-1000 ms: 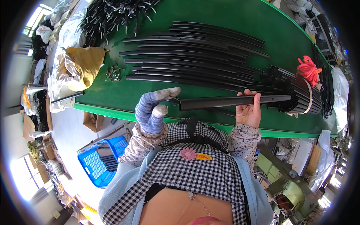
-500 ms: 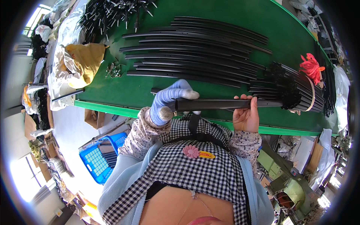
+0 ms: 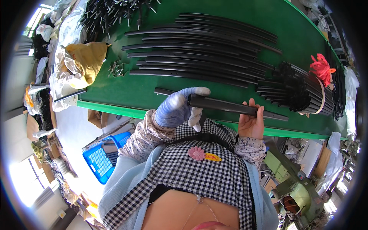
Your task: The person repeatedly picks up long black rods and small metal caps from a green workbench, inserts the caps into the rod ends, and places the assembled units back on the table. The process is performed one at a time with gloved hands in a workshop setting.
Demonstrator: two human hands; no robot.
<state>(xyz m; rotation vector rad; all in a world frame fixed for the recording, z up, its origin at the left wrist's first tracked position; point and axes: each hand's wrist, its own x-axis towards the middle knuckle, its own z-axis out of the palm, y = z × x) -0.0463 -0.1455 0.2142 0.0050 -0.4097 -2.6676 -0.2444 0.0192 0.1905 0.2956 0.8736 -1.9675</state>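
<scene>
My bare right hand [image 3: 251, 119] holds a long black tube [image 3: 224, 104] between thumb and fingers, above the near edge of the green table. The tube slants slightly down to the right, with a thinner part showing beyond my hand. At its thicker left end is my left hand [image 3: 178, 107] in a blue-grey glove. Its fingers are stretched apart, above and below the tube's end. Whether the glove touches the tube I cannot tell. Behind the glove, another black tube [image 3: 163, 91] lies partly hidden on the table. Several black tubes [image 3: 191, 53] lie in rows farther back.
A tied bundle of black rods [image 3: 312, 94] with red strips [image 3: 322, 69] lies at the right. Small metal parts [image 3: 117, 69] sit beside a yellow sack [image 3: 90, 63]. Black pieces with metal tips [image 3: 111, 17] are heaped far left. A blue basket [image 3: 100, 163] stands below the table.
The gloved left hand has moved right and its fingers have spread at the tube's end. The tube's left end has risen and shifted right, its far end dipping. My right hand keeps its grip.
</scene>
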